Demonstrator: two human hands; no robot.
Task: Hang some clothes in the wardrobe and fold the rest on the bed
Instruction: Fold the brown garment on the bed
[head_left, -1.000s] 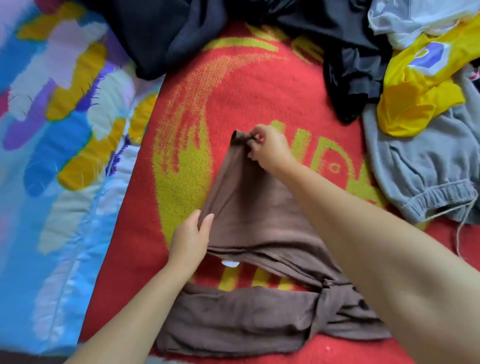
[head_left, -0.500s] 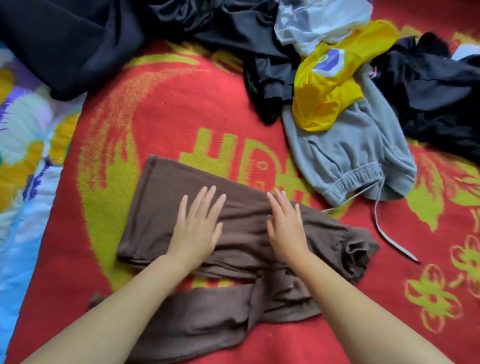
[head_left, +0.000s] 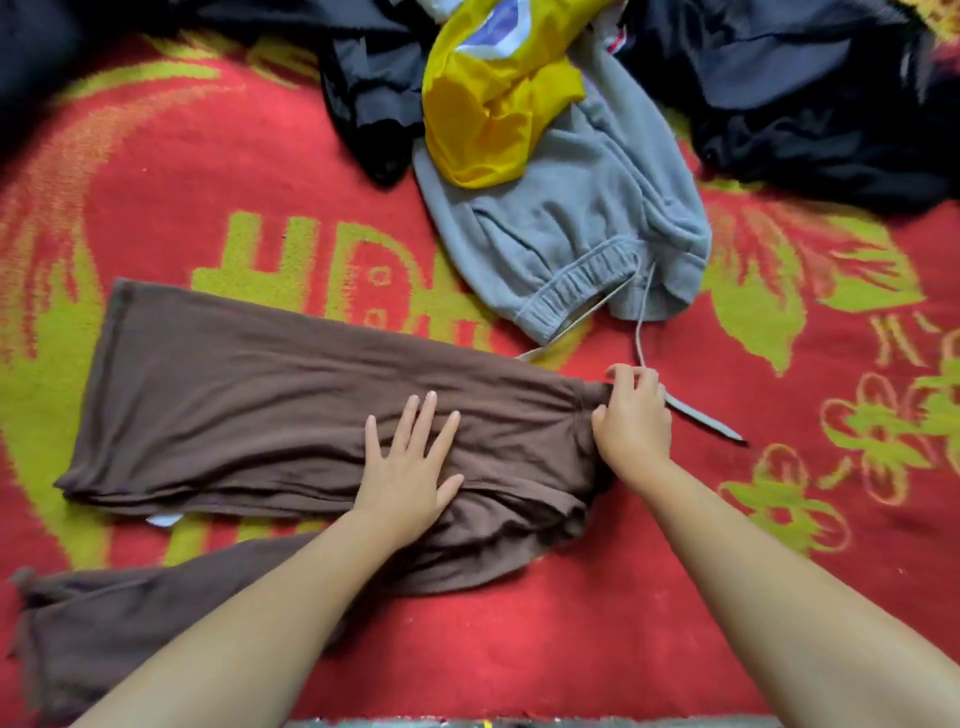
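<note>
A pair of soft brown fabric trousers (head_left: 270, 410) lies stretched across a red blanket with a yellow-green woven pattern (head_left: 171, 171) that covers the bed, one leg laid flat and running from the middle of the scene out to the left, the other leg (head_left: 119, 618) trailing off separately at the near left with a frayed-looking hem. The person's left hand (head_left: 408, 475) rests flat on the middle of the trousers, fingers straight and slightly spread, palm pressing the cloth down. The right hand (head_left: 631, 421) is at the right end of the garment, where the fabric bunches into gathers; its fingers are curled and pinch that bunched edge. A small white label (head_left: 165, 519) peeks out from under the near edge of the flat leg. Just beyond the trousers, far and to the right, sits a crumpled grey fleece garment with an elastic waistband (head_left: 566, 228), and its pale grey drawstring (head_left: 691, 410) trails down over the blanket and passes behind the right hand (whether it touches the fingers cannot be told). A bright yellow shiny garment with a blue and white patch (head_left: 498, 109) lies heaped on the far part of the grey one. To its left lies a black garment (head_left: 374, 98), and a larger pile of dark navy and black clothes (head_left: 810, 98) fills the far right corner. Both bare forearms reach in from the near edge.
</note>
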